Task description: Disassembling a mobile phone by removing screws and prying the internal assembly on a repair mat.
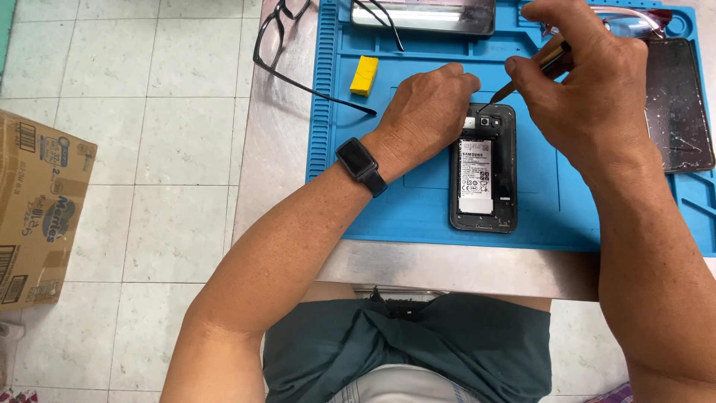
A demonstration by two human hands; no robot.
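Head view looks down on a blue repair mat (418, 201) spread over a metal table (447, 265), with an opened phone (485, 168) lying back-up near the mat's centre. Its rear cover is already off, so the silver battery (476, 177) and the camera module at the phone's 12 o'clock end are exposed. The battery remains seated in the frame, and as far as can be seen nothing inside has been lifted out, so the work looks to be at an early-to-middle stage.

The left hand (425, 112) rests at the phone's 10 o'clock corner, fingers curled down against the mat and the frame edge, bracing rather than holding anything; a dark smartwatch (361, 166) sits on that wrist. The right hand (589, 82), at 1 o'clock from the phone, is closed around a slim tool (533, 73) whose tip reaches the top of the phone beside the camera.

A yellow block (365, 75) lies at 10 o'clock from the phone, black-framed glasses (291, 52) farther out the same way, a second dark phone (423, 15) at 12 o'clock, and a cracked dark panel (677, 104) at 3 o'clock. A cardboard box (41, 213) stands on the tiled floor at 9 o'clock
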